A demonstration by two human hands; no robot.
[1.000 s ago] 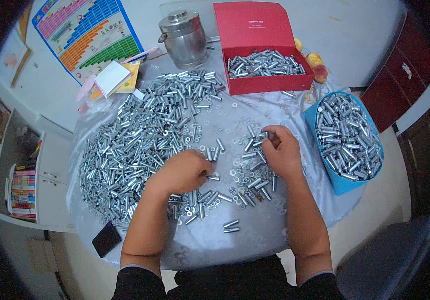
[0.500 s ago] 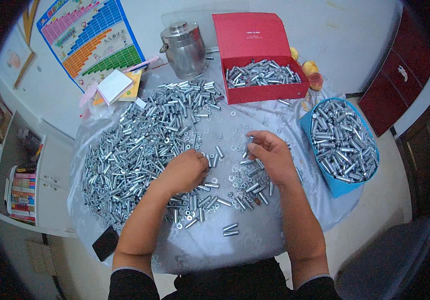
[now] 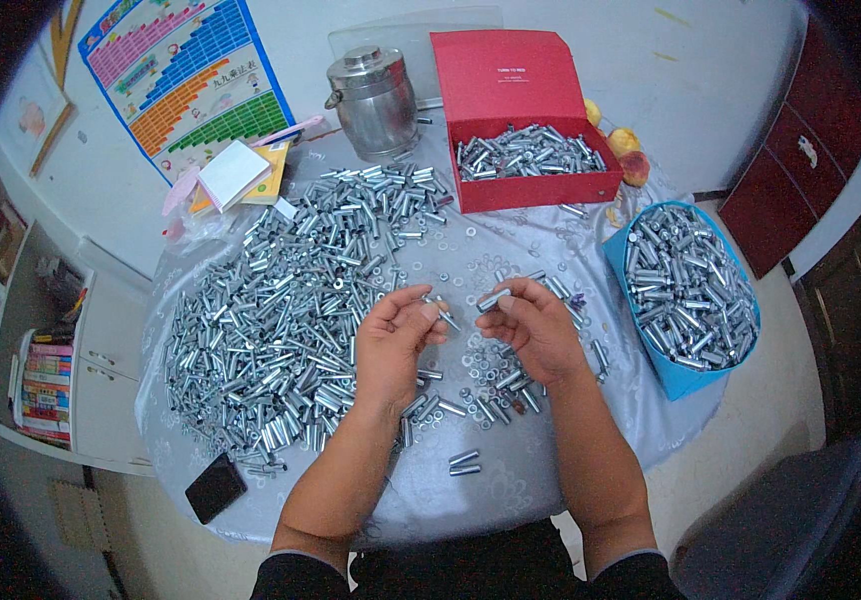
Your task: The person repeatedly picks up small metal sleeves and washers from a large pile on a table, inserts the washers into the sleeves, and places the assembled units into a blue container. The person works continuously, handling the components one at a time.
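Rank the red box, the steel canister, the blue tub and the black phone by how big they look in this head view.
1. red box
2. blue tub, close to the box, so unsure
3. steel canister
4. black phone

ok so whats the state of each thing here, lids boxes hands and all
red box: lid up, part full of metal pieces
steel canister: lid on, upright
blue bin: open, heaped with metal pieces
left hand: raised, pinching a small metal piece
right hand: raised, pinching a metal sleeve
black phone: screen dark

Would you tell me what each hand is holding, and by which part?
The left hand pinches a small bolt by one end; the right hand pinches a metal sleeve by one end.
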